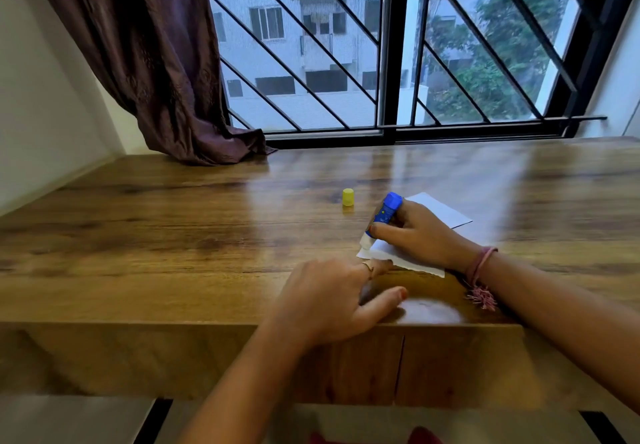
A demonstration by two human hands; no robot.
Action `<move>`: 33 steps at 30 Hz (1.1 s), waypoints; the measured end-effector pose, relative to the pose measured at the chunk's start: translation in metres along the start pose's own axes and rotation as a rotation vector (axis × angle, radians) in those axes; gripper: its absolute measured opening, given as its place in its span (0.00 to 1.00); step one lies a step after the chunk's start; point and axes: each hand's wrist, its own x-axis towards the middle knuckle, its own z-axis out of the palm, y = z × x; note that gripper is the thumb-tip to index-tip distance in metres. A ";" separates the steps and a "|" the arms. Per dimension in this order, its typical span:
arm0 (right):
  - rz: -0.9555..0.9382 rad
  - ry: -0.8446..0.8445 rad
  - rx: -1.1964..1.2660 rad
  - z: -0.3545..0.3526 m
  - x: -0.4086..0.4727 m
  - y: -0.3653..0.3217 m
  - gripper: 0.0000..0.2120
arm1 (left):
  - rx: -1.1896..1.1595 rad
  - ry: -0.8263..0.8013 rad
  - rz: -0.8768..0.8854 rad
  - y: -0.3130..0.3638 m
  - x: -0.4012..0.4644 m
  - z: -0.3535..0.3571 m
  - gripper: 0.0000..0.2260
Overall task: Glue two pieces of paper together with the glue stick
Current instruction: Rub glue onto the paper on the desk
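My right hand (420, 234) grips a blue glue stick (384, 213), tilted, with its white tip pressed onto the left end of a small white paper (405, 260) on the wooden table (173, 235). Fingertips of my left hand (332, 296) rest on that paper's near edge, fingers spread. A second white paper (443, 213) lies just behind my right hand, partly hidden by it. The yellow cap (348, 197) of the glue stick stands upright on the table, to the left of the stick.
A brown curtain (162, 62) hangs at the back left and touches the table. A barred window (398, 45) runs along the far edge. The table's front edge is just below my left hand.
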 end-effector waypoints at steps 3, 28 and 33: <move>-0.005 -0.008 -0.001 0.000 0.000 0.000 0.10 | 0.054 0.078 -0.003 0.013 -0.003 0.004 0.32; 0.041 0.032 0.005 0.000 0.002 0.004 0.09 | 0.067 0.150 -0.125 0.021 -0.003 0.010 0.37; 0.062 0.037 0.002 0.000 0.004 0.005 0.09 | 0.055 0.178 -0.115 0.020 -0.003 0.012 0.37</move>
